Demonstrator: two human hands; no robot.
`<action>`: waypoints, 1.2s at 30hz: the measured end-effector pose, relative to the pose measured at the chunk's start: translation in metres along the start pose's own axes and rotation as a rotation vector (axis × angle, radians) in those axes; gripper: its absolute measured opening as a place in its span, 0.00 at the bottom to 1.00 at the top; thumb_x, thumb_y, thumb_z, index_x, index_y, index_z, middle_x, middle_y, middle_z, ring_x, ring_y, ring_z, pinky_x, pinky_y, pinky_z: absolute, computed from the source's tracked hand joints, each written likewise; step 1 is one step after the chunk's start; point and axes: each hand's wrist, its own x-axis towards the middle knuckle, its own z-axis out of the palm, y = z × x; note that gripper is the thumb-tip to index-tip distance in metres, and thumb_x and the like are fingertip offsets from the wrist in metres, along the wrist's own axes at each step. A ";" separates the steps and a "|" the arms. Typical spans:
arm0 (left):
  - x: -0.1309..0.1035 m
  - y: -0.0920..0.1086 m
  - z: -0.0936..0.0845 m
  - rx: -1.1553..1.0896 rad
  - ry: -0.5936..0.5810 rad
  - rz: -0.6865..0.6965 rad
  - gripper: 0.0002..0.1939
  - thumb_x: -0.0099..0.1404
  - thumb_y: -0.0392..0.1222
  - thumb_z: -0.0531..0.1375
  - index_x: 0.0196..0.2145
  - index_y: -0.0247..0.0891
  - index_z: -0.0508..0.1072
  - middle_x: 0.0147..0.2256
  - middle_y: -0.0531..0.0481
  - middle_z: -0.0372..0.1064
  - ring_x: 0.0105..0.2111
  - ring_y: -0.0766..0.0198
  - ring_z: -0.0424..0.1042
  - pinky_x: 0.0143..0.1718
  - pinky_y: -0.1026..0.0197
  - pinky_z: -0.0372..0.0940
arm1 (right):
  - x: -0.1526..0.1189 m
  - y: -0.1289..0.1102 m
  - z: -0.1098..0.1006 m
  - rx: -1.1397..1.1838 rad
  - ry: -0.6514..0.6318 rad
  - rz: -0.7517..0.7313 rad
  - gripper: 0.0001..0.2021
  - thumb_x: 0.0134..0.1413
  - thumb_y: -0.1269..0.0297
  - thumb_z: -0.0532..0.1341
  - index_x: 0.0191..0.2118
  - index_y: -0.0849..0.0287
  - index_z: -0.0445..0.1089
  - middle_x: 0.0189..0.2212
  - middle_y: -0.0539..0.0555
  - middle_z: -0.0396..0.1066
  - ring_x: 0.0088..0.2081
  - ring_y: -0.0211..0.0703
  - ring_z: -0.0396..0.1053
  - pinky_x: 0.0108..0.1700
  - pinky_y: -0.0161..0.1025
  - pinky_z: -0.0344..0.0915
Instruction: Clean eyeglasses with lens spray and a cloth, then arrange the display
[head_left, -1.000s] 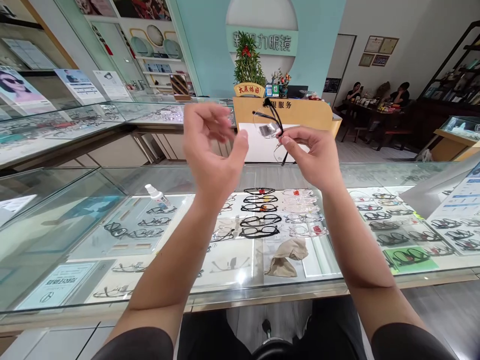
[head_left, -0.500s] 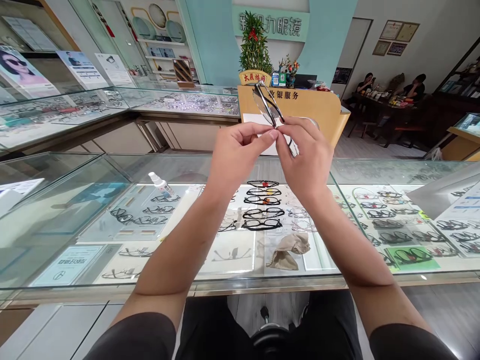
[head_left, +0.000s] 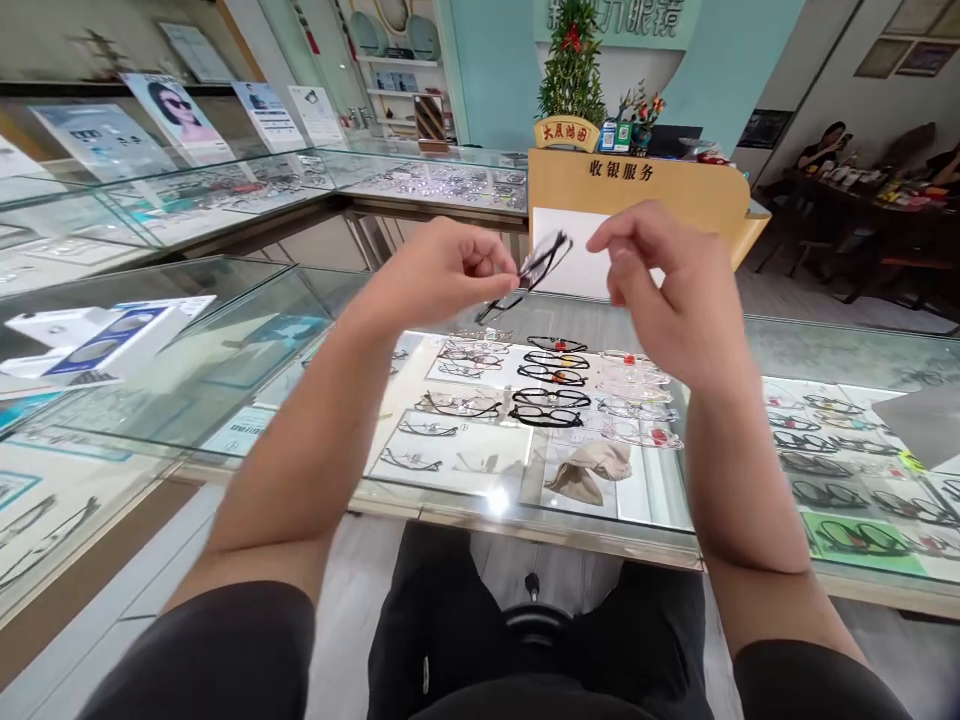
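My left hand (head_left: 454, 268) pinches a pair of dark-framed glasses (head_left: 534, 270) above the glass counter. To the right of the glasses, my right hand (head_left: 671, 290) is raised with nothing between its partly curled fingers, thumb and forefinger apart. Below, a column of black-framed glasses (head_left: 553, 397) lies in the display, with clear and thin-framed pairs on both sides. A beige cloth (head_left: 590, 472) lies crumpled nearer the counter's front edge.
The glass counter (head_left: 465, 510) runs across in front of me. A white and blue box (head_left: 112, 340) sits on its left part. Behind stand a wooden reception desk (head_left: 637, 190) and a plant (head_left: 571, 70). People sit at a table at the far right.
My right hand has let go of the glasses and moved right. My left hand has moved left and turned the glasses lower. The view has swung left and downward.
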 end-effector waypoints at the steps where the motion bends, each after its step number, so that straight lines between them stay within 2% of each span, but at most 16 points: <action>1: -0.003 -0.009 -0.006 0.085 -0.094 -0.020 0.09 0.64 0.49 0.69 0.32 0.42 0.81 0.20 0.56 0.59 0.21 0.69 0.54 0.27 0.59 0.50 | 0.000 0.000 -0.006 -0.025 -0.019 -0.023 0.17 0.82 0.50 0.52 0.47 0.50 0.74 0.29 0.51 0.76 0.29 0.46 0.72 0.40 0.46 0.69; 4: -0.011 -0.042 -0.012 0.342 -0.319 -0.102 0.09 0.64 0.50 0.67 0.33 0.43 0.81 0.21 0.55 0.63 0.21 0.65 0.61 0.29 0.59 0.54 | 0.001 -0.004 -0.016 -0.091 0.013 -0.084 0.22 0.81 0.45 0.48 0.39 0.49 0.68 0.25 0.51 0.71 0.24 0.46 0.62 0.34 0.47 0.57; 7: -0.019 -0.071 -0.003 0.566 -0.519 -0.187 0.08 0.62 0.46 0.66 0.37 0.44 0.83 0.27 0.52 0.74 0.27 0.61 0.70 0.31 0.58 0.56 | 0.000 -0.011 -0.018 -0.076 0.065 -0.102 0.26 0.80 0.39 0.46 0.33 0.49 0.64 0.22 0.51 0.67 0.23 0.45 0.57 0.32 0.48 0.50; 9: -0.025 -0.084 0.006 0.668 -0.604 -0.229 0.09 0.62 0.43 0.65 0.39 0.43 0.84 0.34 0.50 0.80 0.32 0.59 0.74 0.33 0.58 0.57 | 0.000 -0.014 -0.017 -0.056 0.056 -0.102 0.29 0.78 0.36 0.47 0.30 0.50 0.61 0.20 0.51 0.63 0.22 0.44 0.54 0.32 0.48 0.47; 11: -0.030 -0.093 0.015 0.742 -0.655 -0.250 0.11 0.62 0.42 0.65 0.41 0.44 0.85 0.41 0.48 0.83 0.35 0.57 0.76 0.34 0.58 0.58 | -0.001 -0.015 -0.015 -0.030 0.056 -0.100 0.32 0.77 0.34 0.48 0.26 0.51 0.55 0.18 0.49 0.55 0.21 0.43 0.48 0.32 0.48 0.45; 13: -0.034 -0.099 0.022 0.797 -0.676 -0.250 0.12 0.63 0.42 0.65 0.43 0.44 0.86 0.45 0.46 0.84 0.38 0.55 0.77 0.37 0.58 0.60 | -0.001 -0.014 -0.014 -0.002 0.081 -0.123 0.34 0.77 0.33 0.48 0.24 0.52 0.48 0.17 0.47 0.45 0.21 0.41 0.41 0.31 0.48 0.43; 15: -0.037 -0.105 0.028 0.819 -0.679 -0.244 0.13 0.64 0.43 0.65 0.44 0.43 0.86 0.47 0.45 0.84 0.41 0.54 0.78 0.40 0.58 0.62 | -0.002 -0.014 -0.012 0.022 0.106 -0.149 0.35 0.80 0.35 0.48 0.24 0.53 0.44 0.19 0.46 0.40 0.22 0.39 0.36 0.31 0.48 0.41; 19: -0.038 -0.116 0.035 0.798 -0.667 -0.240 0.13 0.64 0.44 0.64 0.44 0.43 0.86 0.48 0.43 0.84 0.44 0.52 0.79 0.43 0.57 0.65 | -0.004 -0.015 -0.011 0.084 0.114 -0.156 0.36 0.81 0.36 0.47 0.23 0.53 0.40 0.20 0.45 0.37 0.24 0.38 0.33 0.32 0.48 0.38; 25: -0.038 -0.132 0.046 0.795 -0.661 -0.233 0.13 0.64 0.44 0.63 0.43 0.43 0.85 0.46 0.43 0.84 0.44 0.51 0.78 0.43 0.57 0.65 | -0.003 -0.017 -0.014 0.093 0.021 -0.126 0.38 0.80 0.33 0.46 0.21 0.52 0.39 0.20 0.45 0.36 0.24 0.37 0.34 0.32 0.47 0.39; 29: -0.040 -0.132 0.047 0.789 -0.645 -0.236 0.13 0.66 0.44 0.62 0.43 0.42 0.85 0.46 0.43 0.84 0.43 0.51 0.78 0.40 0.57 0.63 | -0.004 -0.016 -0.015 0.095 -0.008 -0.108 0.39 0.80 0.34 0.45 0.19 0.53 0.43 0.19 0.45 0.39 0.23 0.36 0.37 0.31 0.47 0.41; 31: -0.044 -0.126 0.043 0.787 -0.622 -0.245 0.13 0.67 0.44 0.62 0.44 0.42 0.84 0.46 0.43 0.84 0.43 0.52 0.78 0.39 0.57 0.62 | -0.004 -0.014 -0.015 0.104 -0.018 -0.096 0.38 0.80 0.34 0.46 0.19 0.53 0.52 0.18 0.46 0.40 0.23 0.37 0.43 0.30 0.45 0.47; 34: -0.052 -0.113 0.036 0.766 -0.598 -0.244 0.14 0.68 0.46 0.61 0.45 0.43 0.84 0.45 0.44 0.84 0.41 0.53 0.79 0.37 0.58 0.60 | -0.004 -0.009 -0.015 0.129 -0.035 -0.078 0.36 0.78 0.33 0.48 0.23 0.51 0.67 0.19 0.47 0.42 0.24 0.40 0.54 0.32 0.44 0.56; 36: -0.060 -0.105 0.032 0.725 -0.627 -0.238 0.13 0.67 0.47 0.62 0.44 0.44 0.85 0.44 0.45 0.84 0.40 0.54 0.79 0.36 0.58 0.59 | -0.003 -0.007 -0.014 0.127 -0.045 -0.084 0.36 0.78 0.32 0.48 0.22 0.51 0.65 0.19 0.47 0.41 0.24 0.40 0.52 0.33 0.44 0.57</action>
